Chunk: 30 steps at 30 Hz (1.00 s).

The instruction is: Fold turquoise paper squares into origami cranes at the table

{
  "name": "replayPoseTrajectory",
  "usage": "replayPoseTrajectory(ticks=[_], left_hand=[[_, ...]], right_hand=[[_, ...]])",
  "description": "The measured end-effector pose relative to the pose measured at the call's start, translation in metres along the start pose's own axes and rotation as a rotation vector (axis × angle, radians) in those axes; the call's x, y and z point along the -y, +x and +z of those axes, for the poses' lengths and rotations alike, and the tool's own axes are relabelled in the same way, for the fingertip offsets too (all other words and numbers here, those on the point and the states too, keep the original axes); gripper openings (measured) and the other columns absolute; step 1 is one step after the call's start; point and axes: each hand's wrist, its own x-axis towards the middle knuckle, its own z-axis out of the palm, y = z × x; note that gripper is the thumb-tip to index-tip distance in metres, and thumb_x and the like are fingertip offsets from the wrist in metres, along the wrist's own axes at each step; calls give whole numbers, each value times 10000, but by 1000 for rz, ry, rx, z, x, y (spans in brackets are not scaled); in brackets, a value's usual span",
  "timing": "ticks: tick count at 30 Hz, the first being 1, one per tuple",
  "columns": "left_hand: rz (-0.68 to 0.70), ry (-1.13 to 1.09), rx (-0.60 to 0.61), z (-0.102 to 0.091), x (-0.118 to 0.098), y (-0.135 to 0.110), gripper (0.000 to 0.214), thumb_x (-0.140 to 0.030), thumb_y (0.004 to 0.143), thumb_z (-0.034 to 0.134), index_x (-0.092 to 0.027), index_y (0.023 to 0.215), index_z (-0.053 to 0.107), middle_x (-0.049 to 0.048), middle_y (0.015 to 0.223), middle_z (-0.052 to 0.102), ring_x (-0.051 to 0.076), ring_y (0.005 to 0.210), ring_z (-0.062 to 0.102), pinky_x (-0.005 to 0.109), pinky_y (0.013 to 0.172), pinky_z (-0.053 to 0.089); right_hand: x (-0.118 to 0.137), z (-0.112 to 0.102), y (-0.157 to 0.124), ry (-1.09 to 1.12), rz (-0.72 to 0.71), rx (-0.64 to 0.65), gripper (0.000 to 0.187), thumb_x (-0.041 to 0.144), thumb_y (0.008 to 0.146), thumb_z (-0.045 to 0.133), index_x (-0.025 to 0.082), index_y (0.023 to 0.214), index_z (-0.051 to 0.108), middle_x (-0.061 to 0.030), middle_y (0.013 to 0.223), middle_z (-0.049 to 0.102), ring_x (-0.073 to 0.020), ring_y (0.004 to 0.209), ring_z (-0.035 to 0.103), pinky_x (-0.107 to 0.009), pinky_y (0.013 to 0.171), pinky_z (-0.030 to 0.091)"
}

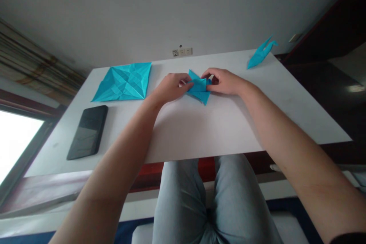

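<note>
- Turquoise folded paper (198, 85) is between the two hands, over the far middle of the white table (197, 133); whether it rests on the surface, I cannot tell.
- Left hand (175, 85) pinches the paper's left side, thumb on the face towards the person; a light, steady hold seems best, so the layers do not slip.
- Right hand (219, 81) pinches the paper's right edge with fingers curled; how firmly, I cannot tell. Small, gentle pressure probably suits thin layers.
- Pointed corners stick out at the far left and near right; keeping fingertips off them should spare them stray creases.
- Edges are best matched before pressing, then creased firmly against the flat tabletop.
- Creased turquoise sheet (126, 82) lies flat to the left, beyond a black phone (88, 131); a folded paper bird (261, 53) sits at the far right.
</note>
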Motion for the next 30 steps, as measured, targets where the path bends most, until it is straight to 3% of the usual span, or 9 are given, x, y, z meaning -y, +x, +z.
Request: replayPoseTrajectory(ticks=[6,10,14,18,23,27,30], left_hand=[[-5,16,-27,-6,-6,-3,272,-419,1031,667,-226,1140,824,89,1074,905,274,1026,860,397,997,653],[21,52,11,-13,-10,-5,234,-376,959,672,-221,1079,799,81,1040,893,301,1048,874,410,989,657],[48,70,38,-15,-10,-6,263,-393,923,669,-223,1078,798,76,1036,896,316,1058,877,424,982,655],[35,89,6,-10,-9,-6,274,-383,950,651,-224,1130,783,82,1042,894,308,1031,865,424,972,652],[-39,90,-30,0,-14,-5,351,-452,976,771,-226,1244,767,115,1154,911,327,1067,859,435,981,651],[-98,49,-17,6,-19,-3,415,-304,928,818,-249,1336,774,92,1273,927,319,1140,868,409,1025,648],[-158,171,-37,11,-23,-1,301,-317,976,763,-241,1264,806,124,1257,921,382,1166,853,460,1036,640]], right_hand=[[-2,-5,2,-37,2,7,353,419,904,799,248,1199,890,-80,1116,865,-300,969,735,-436,936,576],[-2,-9,2,-71,-31,51,278,382,802,853,234,1037,858,-95,1133,828,-306,993,726,-429,927,561],[-2,-7,2,-18,-6,71,320,444,795,900,246,1036,830,-66,1057,814,-278,928,690,-408,880,537],[-2,-2,2,1,23,4,360,542,833,927,253,978,768,-38,961,800,-269,914,677,-389,849,503],[2,1,0,-31,2,-121,262,437,882,889,256,1001,742,-46,977,824,-257,898,676,-389,850,496],[4,1,1,-37,-11,-86,320,365,822,936,253,1102,830,-55,1036,857,-269,929,715,-387,855,515],[3,2,4,-126,-45,-69,139,348,881,871,244,962,825,-58,997,832,-274,927,712,-396,865,506]])
